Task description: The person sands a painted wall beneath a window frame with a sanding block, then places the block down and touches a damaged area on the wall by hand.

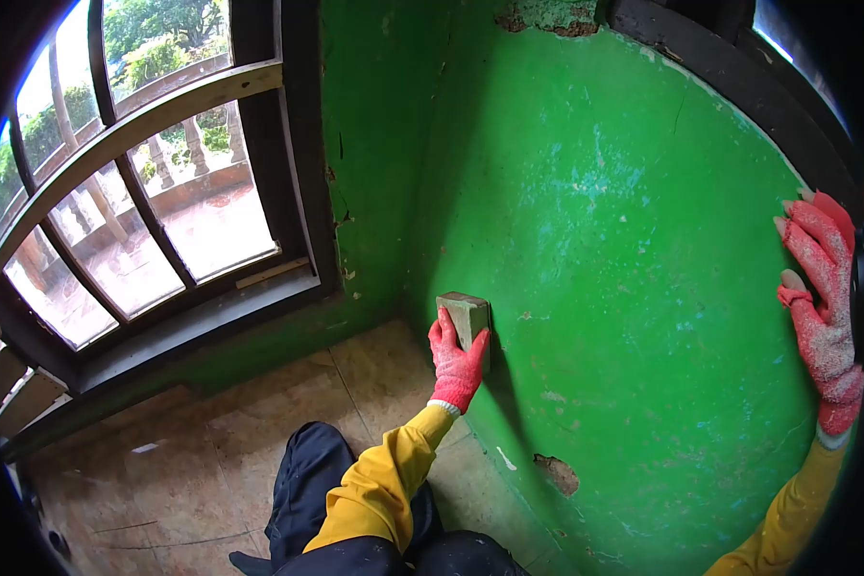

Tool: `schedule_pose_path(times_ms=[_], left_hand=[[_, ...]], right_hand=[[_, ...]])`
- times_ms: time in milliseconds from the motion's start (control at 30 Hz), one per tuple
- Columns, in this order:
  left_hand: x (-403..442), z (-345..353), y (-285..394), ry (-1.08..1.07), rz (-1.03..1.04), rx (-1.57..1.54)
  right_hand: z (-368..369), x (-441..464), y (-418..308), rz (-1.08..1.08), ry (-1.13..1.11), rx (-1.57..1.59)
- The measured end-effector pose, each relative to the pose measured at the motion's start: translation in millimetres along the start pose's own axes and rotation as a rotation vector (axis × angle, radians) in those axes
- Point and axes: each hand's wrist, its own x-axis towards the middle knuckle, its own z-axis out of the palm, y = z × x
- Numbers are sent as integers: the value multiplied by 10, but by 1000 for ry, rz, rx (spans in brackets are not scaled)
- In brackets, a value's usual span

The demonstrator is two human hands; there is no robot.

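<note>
Against the lower part of the green wall (624, 269), near the corner, my left hand (459, 360) in a pink-red glove grips a greyish rectangular block (465, 312). The fingers wrap round its near side, and the block touches the wall. My right hand (821, 288), in a dusty red glove with bare fingertips, lies at the wall's right edge beside the dark frame. Its fingers are stretched out and hold nothing. Pale scuffs and scratches mark the paint between the hands.
A dark window frame (302, 144) with bars stands at the left. Brown tiles (192, 461) cover the floor, under my bent knees in dark trousers. The wall has a chipped hole (556, 474) low down and broken plaster (547, 17) at the top.
</note>
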Motion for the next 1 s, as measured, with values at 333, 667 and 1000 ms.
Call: schedule_pose_path(times_ms=[333, 667, 1000], left_hand=[[1054, 23, 2100, 56, 735, -17], [432, -130, 578, -111, 169, 59], [867, -2, 1440, 15, 609, 73]], right_hand=[[5, -9, 44, 74, -69, 48], [24, 249, 182, -539, 214, 20], [-2, 60, 6, 60, 18, 8]])
